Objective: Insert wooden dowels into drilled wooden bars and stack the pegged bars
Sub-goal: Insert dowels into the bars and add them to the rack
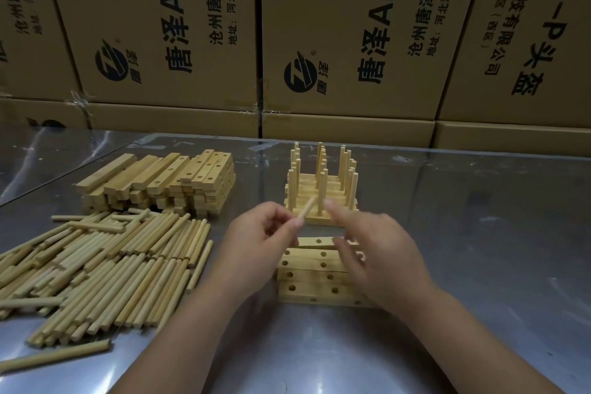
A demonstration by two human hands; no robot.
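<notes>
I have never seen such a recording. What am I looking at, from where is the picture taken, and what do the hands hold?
There is no machine: a person works with bare hands, and one camera worn on the head looks down at them. The left hand pinches one dowel. The right hand, open and blurred, hovers close to it and holds nothing. Under the hands lie drilled bars with empty holes. Behind them stand the pegged bars, already stacked. On the left of the metal table lie loose dowels and, farther back, spare bars. At the back stand cardboard boxes.
</notes>
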